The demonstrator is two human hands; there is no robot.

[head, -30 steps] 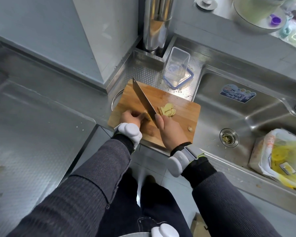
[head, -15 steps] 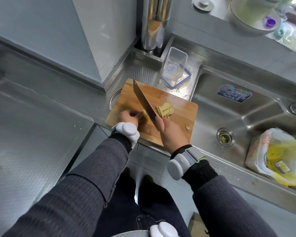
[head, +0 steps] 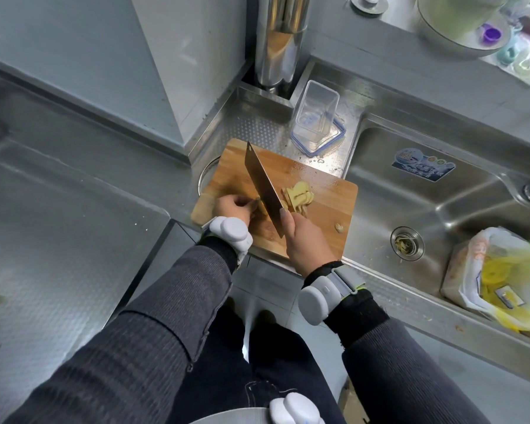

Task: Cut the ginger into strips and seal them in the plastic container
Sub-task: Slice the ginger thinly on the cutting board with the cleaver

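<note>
The steel counter (head: pixel 74 209) fills the view from seven to eleven o'clock, and the sink (head: pixel 441 215) lies at three, with a yellow-lined bag (head: pixel 496 280) in its near corner. Between them, just above centre, sits the wooden cutting board (head: pixel 325 191). The cleaver (head: pixel 262 185) stands edge-down across the board, its tip pointing to eleven o'clock.

The plastic container (head: pixel 315 117) stands open and empty at one o'clock from the board, resting on its blue-edged lid (head: pixel 338 139).

The right hand (head: pixel 306 243) is wrapped round the cleaver's handle, with one finger laid forward on the blade's flank. The left hand (head: pixel 231 208), at nine o'clock from the blade, has its fingers curled down onto the ginger piece (head: pixel 259 206). The piece is mostly hidden, so how much is left uncut is hard to judge.

The cut slices (head: pixel 297 197) lie in a loose fan at three o'clock from the blade, touching one another. A small offcut (head: pixel 338 228) lies apart at five o'clock.

Ginger is light, firm and fibrous, and its cut faces look damp, so it will probably slide under pressure. The piece is best pinned from above with the fingertips tucked back from the edge. The slices are thin and likely to snap, so they should be stacked flat for cutting into strips, then scooped together rather than pinched singly.
</note>
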